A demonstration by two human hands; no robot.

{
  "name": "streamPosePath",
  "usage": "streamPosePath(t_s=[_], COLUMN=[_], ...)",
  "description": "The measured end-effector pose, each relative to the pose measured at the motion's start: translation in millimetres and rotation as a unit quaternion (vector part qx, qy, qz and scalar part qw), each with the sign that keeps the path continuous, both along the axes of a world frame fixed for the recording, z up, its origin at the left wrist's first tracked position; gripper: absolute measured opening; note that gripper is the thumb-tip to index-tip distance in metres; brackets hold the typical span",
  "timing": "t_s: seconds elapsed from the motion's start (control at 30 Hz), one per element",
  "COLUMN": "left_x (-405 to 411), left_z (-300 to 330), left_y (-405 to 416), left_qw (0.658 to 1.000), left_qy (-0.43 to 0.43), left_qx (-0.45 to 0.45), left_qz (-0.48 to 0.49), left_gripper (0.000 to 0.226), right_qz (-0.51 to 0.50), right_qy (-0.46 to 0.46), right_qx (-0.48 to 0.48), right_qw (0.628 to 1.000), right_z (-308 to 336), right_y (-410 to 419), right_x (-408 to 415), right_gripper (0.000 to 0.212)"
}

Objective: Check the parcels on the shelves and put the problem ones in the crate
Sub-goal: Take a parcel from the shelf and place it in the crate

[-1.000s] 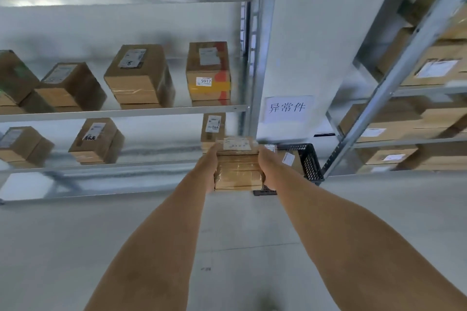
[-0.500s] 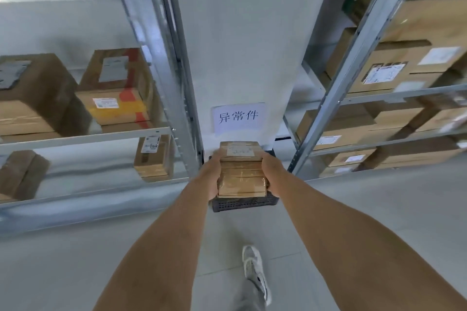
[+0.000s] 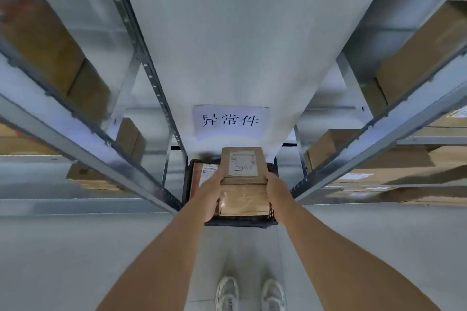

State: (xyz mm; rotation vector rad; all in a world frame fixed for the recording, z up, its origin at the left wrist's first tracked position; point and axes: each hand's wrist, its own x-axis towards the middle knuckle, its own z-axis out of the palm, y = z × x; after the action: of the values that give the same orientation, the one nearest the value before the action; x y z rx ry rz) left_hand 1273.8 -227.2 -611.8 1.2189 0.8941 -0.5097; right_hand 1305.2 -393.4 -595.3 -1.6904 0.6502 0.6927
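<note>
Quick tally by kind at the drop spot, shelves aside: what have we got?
Crate: 1
Parcels: 2 seen (held parcel, crated parcel)
Sign: 1
Total: 4

The parcel between the left hand and right hand is brown cardboard with a white label bearing dark scribbles, and glossy clear tape over its near face. Below the hands, the crate is black with a lattice pattern. Just left of the left hand lies another brown parcel with a white, red-marked label. Above the hands, a white sign carries black characters on a pale grey pillar. The shelves are silvery grey, their boxes tan. The shoes are white on a grey floor.
</note>
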Motion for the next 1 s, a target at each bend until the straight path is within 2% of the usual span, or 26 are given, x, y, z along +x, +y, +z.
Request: streamPosePath(t_s=[0.1, 0.27, 0.4, 0.63, 0.7, 0.9, 1.0], left_x=[28.2, 51.0, 57.9, 71.6, 77.4, 89.0, 88.4], left_z=[-79.1, -211.2, -299.9, -372.6, -378.3, -399.4, -405.2], left_y=[-9.4, -28.7, -38.9, -44.6, -41.2, -29.3, -30.7], left_qw=[1.000, 0.999, 0.999, 0.999, 0.999, 0.994, 0.992], left_qy=[-0.001, -0.006, 0.014, 0.026, 0.020, 0.042, 0.054], left_qx=[0.030, 0.029, 0.039, 0.022, 0.042, 0.105, 0.116], left_qz=[-0.005, -0.022, -0.012, 0.020, 0.013, 0.000, 0.002], left_gripper=[0.031, 0.032, 0.035, 0.045, 0.039, 0.039, 0.052], right_qz=[0.008, 0.017, 0.026, 0.027, 0.041, 0.063, 0.067], right_qy=[-0.002, -0.004, 0.012, 0.034, 0.036, 0.045, 0.054], right_qx=[0.011, 0.023, 0.022, 0.029, 0.026, 0.010, -0.006], right_qw=[1.000, 1.000, 0.999, 0.999, 0.998, 0.997, 0.996], right_z=[-72.8, -209.2, -295.1, -368.3, -380.1, -407.4, -410.7], right_y=[-7.7, -27.1, -38.9, -44.4, -41.1, -21.2, -18.1], right_x=[28.2, 48.3, 52.8, 71.5, 78.1, 88.4, 87.5], right_gripper=[0.037, 0.035, 0.035, 0.035, 0.035, 0.046, 0.047])
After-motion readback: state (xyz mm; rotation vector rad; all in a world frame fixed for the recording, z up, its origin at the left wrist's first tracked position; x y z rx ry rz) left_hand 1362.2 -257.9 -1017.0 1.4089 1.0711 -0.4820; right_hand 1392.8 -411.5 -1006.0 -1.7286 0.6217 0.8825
